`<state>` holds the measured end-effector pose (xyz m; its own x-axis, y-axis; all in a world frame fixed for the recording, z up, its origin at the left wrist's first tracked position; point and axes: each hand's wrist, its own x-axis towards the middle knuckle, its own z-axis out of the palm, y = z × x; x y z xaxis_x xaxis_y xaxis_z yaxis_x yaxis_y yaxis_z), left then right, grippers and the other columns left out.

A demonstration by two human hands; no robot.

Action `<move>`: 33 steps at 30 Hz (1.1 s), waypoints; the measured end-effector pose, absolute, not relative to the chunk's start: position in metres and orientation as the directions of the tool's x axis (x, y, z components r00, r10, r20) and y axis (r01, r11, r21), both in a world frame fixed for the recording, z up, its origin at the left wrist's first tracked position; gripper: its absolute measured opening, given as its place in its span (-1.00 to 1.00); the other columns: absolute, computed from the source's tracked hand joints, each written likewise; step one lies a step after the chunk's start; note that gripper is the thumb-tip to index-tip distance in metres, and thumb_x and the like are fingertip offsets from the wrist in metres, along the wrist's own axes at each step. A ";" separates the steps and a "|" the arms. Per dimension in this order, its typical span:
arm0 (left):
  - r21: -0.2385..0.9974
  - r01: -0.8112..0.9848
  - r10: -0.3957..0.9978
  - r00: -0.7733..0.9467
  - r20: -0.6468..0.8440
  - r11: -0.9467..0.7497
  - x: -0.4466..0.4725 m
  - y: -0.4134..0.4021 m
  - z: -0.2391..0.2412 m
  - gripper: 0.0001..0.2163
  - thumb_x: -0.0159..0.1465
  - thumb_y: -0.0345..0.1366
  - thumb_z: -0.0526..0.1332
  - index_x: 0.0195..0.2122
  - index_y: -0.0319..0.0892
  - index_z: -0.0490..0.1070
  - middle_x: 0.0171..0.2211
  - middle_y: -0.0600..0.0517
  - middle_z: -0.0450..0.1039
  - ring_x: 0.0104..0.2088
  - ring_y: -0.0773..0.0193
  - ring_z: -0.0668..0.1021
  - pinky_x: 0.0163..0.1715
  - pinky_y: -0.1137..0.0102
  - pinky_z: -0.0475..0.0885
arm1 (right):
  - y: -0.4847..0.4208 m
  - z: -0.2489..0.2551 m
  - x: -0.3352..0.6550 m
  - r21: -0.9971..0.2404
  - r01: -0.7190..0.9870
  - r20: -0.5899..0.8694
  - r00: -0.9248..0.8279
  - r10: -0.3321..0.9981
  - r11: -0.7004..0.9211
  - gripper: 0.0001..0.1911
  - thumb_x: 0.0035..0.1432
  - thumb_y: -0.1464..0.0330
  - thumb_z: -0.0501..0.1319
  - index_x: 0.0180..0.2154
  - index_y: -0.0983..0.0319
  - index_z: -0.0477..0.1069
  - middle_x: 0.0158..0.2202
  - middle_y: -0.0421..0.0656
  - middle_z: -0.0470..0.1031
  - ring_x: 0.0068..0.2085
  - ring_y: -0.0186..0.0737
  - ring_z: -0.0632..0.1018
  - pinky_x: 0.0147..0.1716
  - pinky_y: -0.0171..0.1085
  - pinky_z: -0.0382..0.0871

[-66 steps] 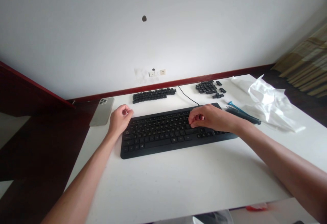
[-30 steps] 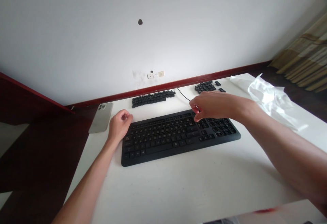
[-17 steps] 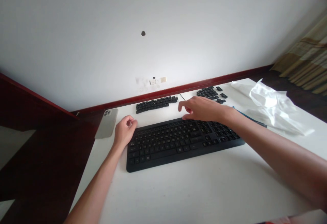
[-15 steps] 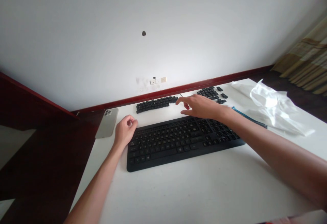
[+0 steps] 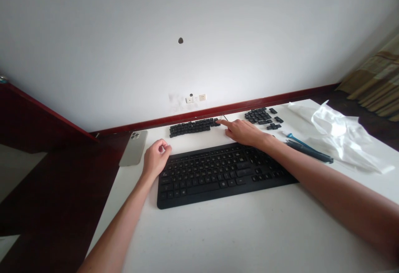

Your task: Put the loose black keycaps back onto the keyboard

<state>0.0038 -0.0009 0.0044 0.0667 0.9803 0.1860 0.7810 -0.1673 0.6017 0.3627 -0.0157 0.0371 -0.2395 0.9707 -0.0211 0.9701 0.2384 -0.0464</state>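
Note:
A black keyboard [image 5: 199, 177] lies on the white table, with keycaps across much of it. My left hand [image 5: 155, 156] rests by its upper left corner, fingers curled in towards the thumb and nothing visible in them. Beyond the keyboard, loose black keycaps [image 5: 190, 129] stand in rows. My right hand [image 5: 241, 131] reaches over the keyboard with its index finger stretched to the right end of those rows, at or touching a keycap [image 5: 217, 122]. It grips nothing that I can see. My right forearm hides part of the keyboard's right side.
A second cluster of loose keycaps [image 5: 257, 115] lies at the back right. Near it are a blue-handled tool [image 5: 297, 140], a dark strip-like object [image 5: 311, 151] and crumpled white plastic [image 5: 339, 134]. A phone [image 5: 134, 148] lies at the table's left edge. Behind the table is a wall [image 5: 131, 57].
My right hand has come down, its index finger now straightened onto the keycap rows. The view has shifted slightly, showing more of the blue-handled tool. My left hand stays by the corner.

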 end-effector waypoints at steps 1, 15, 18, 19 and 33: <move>0.602 0.781 0.980 0.066 0.186 -0.167 0.004 -0.001 0.005 -0.80 0.24 -0.15 0.22 -0.47 -0.10 0.31 -0.48 0.11 0.33 -0.43 0.27 0.39 -0.33 0.40 0.22 | -0.016 0.037 0.362 -0.045 0.971 -0.026 -0.237 0.971 0.236 -0.36 0.39 0.35 -0.01 0.45 0.22 0.18 -0.23 0.07 0.67 -0.21 0.07 0.64 -0.17 -0.13 0.30; 0.607 0.776 0.980 0.070 0.188 -0.172 0.003 -0.001 0.004 -0.80 0.24 -0.16 0.22 -0.46 -0.10 0.31 -0.48 0.12 0.34 -0.42 0.27 0.40 -0.33 0.39 0.23 | -0.018 0.055 0.365 -0.188 0.953 0.026 -0.236 0.971 0.237 -0.56 0.33 0.33 0.10 0.14 0.12 0.59 -0.27 -0.05 0.66 -0.26 -0.04 0.62 -0.21 -0.15 0.35; 0.610 0.773 0.979 0.069 0.191 -0.174 0.003 -0.001 0.004 -0.80 0.24 -0.16 0.22 -0.46 -0.10 0.30 -0.49 0.12 0.34 -0.42 0.27 0.40 -0.33 0.39 0.23 | -0.017 0.059 0.369 -0.207 0.948 0.036 -0.238 0.971 0.240 -0.56 0.30 0.30 0.14 0.13 0.11 0.60 -0.26 -0.07 0.67 -0.27 -0.05 0.61 -0.23 -0.16 0.35; 0.611 0.772 0.979 0.069 0.191 -0.174 0.003 -0.001 0.004 -0.80 0.24 -0.16 0.22 -0.46 -0.10 0.30 -0.49 0.12 0.34 -0.42 0.27 0.40 -0.33 0.39 0.23 | -0.017 0.061 0.371 -0.212 0.949 0.033 -0.233 0.972 0.235 -0.58 0.30 0.29 0.15 0.10 0.11 0.62 -0.26 -0.07 0.67 -0.27 -0.05 0.61 -0.23 -0.15 0.35; 0.606 0.775 0.978 0.073 0.194 -0.178 0.002 0.000 0.002 -0.80 0.24 -0.16 0.22 -0.46 -0.11 0.31 -0.48 0.12 0.35 -0.41 0.27 0.41 -0.32 0.39 0.23 | -0.019 0.068 0.375 -0.338 0.889 -0.115 -0.364 0.924 0.308 -0.81 0.26 0.27 0.27 -0.27 0.20 0.64 -0.27 -0.08 0.67 -0.24 -0.11 0.61 -0.25 -0.20 0.36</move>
